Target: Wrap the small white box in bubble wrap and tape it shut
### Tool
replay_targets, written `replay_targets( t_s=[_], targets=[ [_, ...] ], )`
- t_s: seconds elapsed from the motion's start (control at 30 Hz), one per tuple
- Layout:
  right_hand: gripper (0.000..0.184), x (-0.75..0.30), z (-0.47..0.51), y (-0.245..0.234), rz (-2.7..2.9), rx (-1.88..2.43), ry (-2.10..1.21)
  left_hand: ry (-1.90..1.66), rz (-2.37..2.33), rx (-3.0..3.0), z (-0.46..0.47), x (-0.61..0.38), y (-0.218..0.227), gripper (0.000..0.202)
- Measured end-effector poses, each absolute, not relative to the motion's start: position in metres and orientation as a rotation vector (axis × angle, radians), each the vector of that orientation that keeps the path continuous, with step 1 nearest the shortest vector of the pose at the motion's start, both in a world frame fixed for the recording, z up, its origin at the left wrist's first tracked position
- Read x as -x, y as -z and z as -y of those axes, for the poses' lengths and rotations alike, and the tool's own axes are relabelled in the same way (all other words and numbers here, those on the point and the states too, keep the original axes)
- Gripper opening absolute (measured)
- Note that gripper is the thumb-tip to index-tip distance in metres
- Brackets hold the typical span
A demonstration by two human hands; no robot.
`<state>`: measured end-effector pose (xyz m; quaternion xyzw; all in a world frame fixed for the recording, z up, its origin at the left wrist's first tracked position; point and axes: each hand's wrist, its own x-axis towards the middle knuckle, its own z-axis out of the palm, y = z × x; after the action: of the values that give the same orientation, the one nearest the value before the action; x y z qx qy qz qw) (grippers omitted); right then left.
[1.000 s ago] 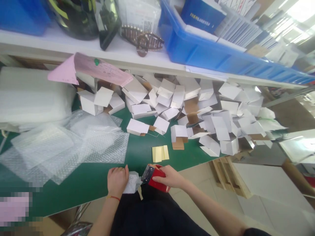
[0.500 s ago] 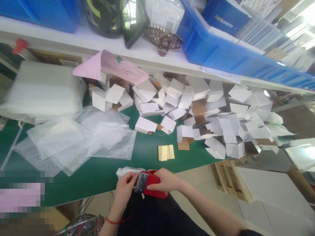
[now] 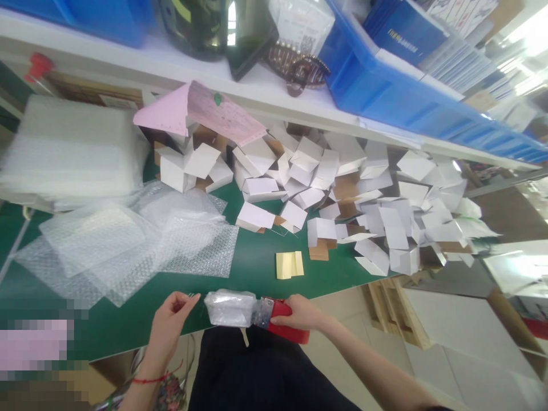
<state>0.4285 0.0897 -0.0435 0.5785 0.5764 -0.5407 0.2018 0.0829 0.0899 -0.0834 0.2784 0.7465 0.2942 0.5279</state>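
Closest to us, at the near edge of the green table (image 3: 248, 268), our right hand (image 3: 302, 314) is wrapped around the red tape dispenser (image 3: 286, 324). The dispenser's metal mouth presses against the right end of the bubble-wrapped parcel (image 3: 230, 308). That parcel lies on its side at the table edge, between our two hands, and a short tail of tape (image 3: 245, 337) hangs below it. Our left hand (image 3: 170, 322) sits just to the left of the parcel without touching it. It is empty, palm turned up, with the fingers loosely curled and parted (a red cord circles the wrist).

A little farther in, a small yellow pad (image 3: 290, 265) lies flat on the green surface, well apart from the parcel. To the left of it, loose bubble-wrap sheets (image 3: 128, 245) overlap one another. Behind them a thick white stack (image 3: 68, 148) of the same kind of padding rests.

Farther still, a heap of small white boxes (image 3: 342, 194) runs along the back of the table, with a pink paper (image 3: 205, 111) draped over its left end. Above everything we see a white shelf (image 3: 128, 63), which carries a brown hair clip (image 3: 299, 65) and a blue bin (image 3: 385, 85).
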Motion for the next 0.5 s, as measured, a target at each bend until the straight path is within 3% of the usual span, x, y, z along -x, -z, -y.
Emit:
replay_targets(
  t_s=[0.23,0.5],
  targets=[
    [0.055,-0.407,-0.088,0.069,-1.579,-1.664,1.454,-0.637,-1.935,-0.977,-0.089,-0.082,0.092,0.048],
    [0.061,-0.399,-0.09,0.08,-1.532,-1.662,1.386,-0.582,-2.06,-1.166,-0.072,-0.08,0.152,0.039]
  ],
)
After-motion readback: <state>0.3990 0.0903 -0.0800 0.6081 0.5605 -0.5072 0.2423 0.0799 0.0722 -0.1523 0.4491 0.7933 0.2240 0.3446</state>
